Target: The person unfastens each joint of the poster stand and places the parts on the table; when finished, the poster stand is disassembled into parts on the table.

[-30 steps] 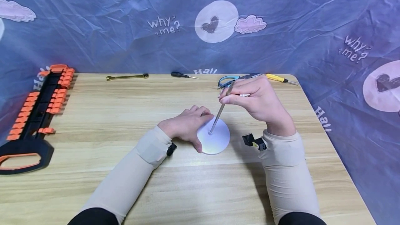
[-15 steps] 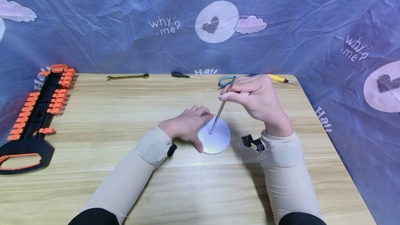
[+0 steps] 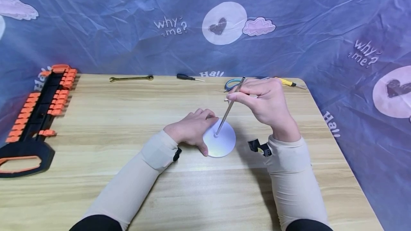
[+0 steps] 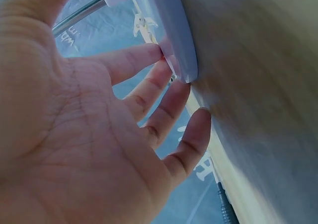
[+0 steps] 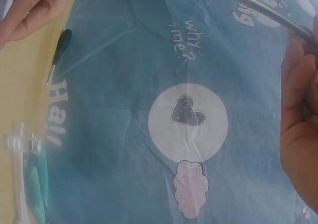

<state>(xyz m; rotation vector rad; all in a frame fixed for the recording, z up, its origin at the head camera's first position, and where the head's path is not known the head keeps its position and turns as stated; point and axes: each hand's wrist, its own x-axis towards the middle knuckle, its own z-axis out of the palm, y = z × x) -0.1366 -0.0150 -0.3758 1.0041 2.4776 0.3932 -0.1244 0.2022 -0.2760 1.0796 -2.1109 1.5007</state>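
Observation:
A white round disc base (image 3: 224, 145) lies on the table in the head view, a short white socket (image 3: 216, 135) at its middle. A thin metal rod (image 3: 226, 115) rises tilted from that socket. My left hand (image 3: 192, 129) holds the disc's left edge between thumb and fingers; in the left wrist view the fingertips touch the disc's rim (image 4: 181, 40). My right hand (image 3: 264, 99) pinches the rod near its top between thumb and fingers. In the right wrist view the rod (image 5: 268, 8) crosses the top right, and part of the right hand shows at the edge.
A wrench (image 3: 131, 78), a black screwdriver (image 3: 189, 77), blue-handled scissors (image 3: 232, 84) and a yellow-handled screwdriver (image 3: 287, 82) line the back edge. A clear-white plastic piece (image 5: 22, 144) lies near the scissors. A black-orange rack (image 3: 41, 113) stands left. Printed blue cloth (image 3: 128, 27) hangs behind.
My right hand's fingers have shifted slightly on the rod, and the rod's top has moved a little up and to the right. The left hand and the disc stay nearly still.

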